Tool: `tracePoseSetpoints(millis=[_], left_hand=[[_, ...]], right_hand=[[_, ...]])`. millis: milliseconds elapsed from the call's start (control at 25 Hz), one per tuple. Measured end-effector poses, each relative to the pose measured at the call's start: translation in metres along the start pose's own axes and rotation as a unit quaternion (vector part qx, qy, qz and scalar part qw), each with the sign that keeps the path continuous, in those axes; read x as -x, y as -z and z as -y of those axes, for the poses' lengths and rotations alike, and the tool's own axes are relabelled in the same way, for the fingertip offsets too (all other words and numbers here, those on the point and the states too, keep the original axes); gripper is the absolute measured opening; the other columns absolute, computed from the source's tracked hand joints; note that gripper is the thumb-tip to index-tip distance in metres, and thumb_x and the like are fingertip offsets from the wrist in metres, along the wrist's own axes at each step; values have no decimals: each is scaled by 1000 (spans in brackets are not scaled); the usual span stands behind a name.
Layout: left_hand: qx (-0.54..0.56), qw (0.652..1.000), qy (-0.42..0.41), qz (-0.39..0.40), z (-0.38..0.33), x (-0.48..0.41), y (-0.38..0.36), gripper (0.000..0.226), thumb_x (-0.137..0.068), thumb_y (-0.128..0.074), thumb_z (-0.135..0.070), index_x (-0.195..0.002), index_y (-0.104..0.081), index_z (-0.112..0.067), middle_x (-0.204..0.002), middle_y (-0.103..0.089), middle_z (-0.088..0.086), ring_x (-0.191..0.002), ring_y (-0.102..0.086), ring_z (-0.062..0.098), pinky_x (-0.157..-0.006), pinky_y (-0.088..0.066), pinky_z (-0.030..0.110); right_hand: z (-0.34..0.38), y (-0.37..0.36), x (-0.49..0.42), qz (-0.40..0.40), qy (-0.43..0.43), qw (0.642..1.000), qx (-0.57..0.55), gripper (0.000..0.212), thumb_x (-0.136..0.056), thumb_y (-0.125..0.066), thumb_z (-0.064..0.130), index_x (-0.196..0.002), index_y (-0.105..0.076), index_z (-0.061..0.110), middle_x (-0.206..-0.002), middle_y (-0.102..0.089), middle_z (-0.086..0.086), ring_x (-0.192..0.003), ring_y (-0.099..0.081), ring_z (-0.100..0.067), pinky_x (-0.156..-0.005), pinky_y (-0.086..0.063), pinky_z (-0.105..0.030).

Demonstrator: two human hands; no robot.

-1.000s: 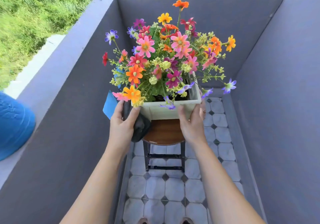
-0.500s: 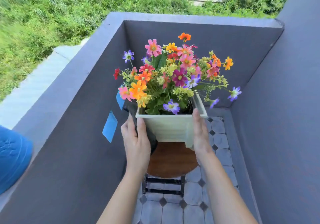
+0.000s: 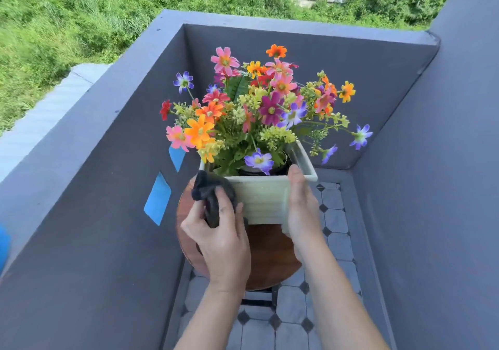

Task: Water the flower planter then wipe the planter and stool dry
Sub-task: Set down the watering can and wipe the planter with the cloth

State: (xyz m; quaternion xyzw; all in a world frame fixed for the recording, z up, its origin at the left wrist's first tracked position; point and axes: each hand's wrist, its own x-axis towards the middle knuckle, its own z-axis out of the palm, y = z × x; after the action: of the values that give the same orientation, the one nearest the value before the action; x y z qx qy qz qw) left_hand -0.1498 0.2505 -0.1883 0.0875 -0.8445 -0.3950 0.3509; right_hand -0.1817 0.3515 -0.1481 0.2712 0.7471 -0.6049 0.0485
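A pale green square planter (image 3: 260, 199) full of colourful flowers (image 3: 253, 106) stands on a round brown wooden stool (image 3: 270, 252). My left hand (image 3: 221, 241) is closed on a dark cloth (image 3: 210, 195) and presses it against the planter's front left corner. My right hand (image 3: 301, 209) grips the planter's right side, with the thumb up near the rim. The stool's black legs (image 3: 259, 299) show just below the seat.
Grey balcony walls (image 3: 81, 228) enclose the stool on the left, back and right. Two blue tape patches (image 3: 159, 198) stick to the left wall. Grey tiled floor (image 3: 334, 214) lies below. A blue object (image 3: 4, 247) peeks in at the left edge.
My left hand has come off the planter's left side and bunched the dark cloth against its front corner. The view has tilted up and moved closer; my right hand keeps its grip.
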Motion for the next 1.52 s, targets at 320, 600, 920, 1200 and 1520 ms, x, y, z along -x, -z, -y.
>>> tracePoseSetpoints(millis=[320, 600, 920, 1200, 1520], left_hand=[[88, 995, 53, 15, -12, -22, 11, 21, -91, -55, -24, -111, -59, -23, -108, -49, 1, -94, -44, -6, -86, -37, 17], [-74, 997, 19, 9, 7, 1, 27, 39, -88, -58, -7, -123, -54, -24, -116, -55, 14, -91, -44, 34, -81, -47, 44], [-260, 805, -513, 142, 51, -3, 20, 42, -95, -33, -10, -118, -63, -27, -123, -45, 0, -92, -44, 29, -67, -33, 37], [-224, 881, -415, 48, 18, -12, 20, 35, -95, -40, -12, -118, -61, -28, -122, -46, -2, -92, -45, 29, -66, -38, 37], [-232, 903, -360, -1, 21, -28, 33, 40, -87, -47, -3, -121, -55, -23, -118, -45, 5, -83, -45, 30, -66, -49, 39]], right_hand=[[7, 6, 4, 45, -21, 999, 17, 117, -40, -25, 104, -141, -40, 45, -155, -33, 9, -142, -29, -21, -112, -29, -57], [-2, 10, 13, 84, -66, 994, 5, 100, -33, -28, 106, -118, -52, 58, -147, -46, 7, -135, -40, -25, -109, -32, -56], [8, 7, -5, 45, -44, 998, 27, 131, -19, -24, 107, -132, -48, 47, -149, -44, 10, -141, -33, -17, -112, -28, -55], [4, 4, -2, 38, -24, 999, 18, 124, -24, -23, 107, -130, -49, 49, -148, -44, 11, -140, -34, -18, -112, -29, -53], [6, 3, -1, 34, -39, 999, 10, 106, -28, -24, 108, -116, -55, 58, -142, -50, 13, -136, -39, -19, -110, -32, -52]])
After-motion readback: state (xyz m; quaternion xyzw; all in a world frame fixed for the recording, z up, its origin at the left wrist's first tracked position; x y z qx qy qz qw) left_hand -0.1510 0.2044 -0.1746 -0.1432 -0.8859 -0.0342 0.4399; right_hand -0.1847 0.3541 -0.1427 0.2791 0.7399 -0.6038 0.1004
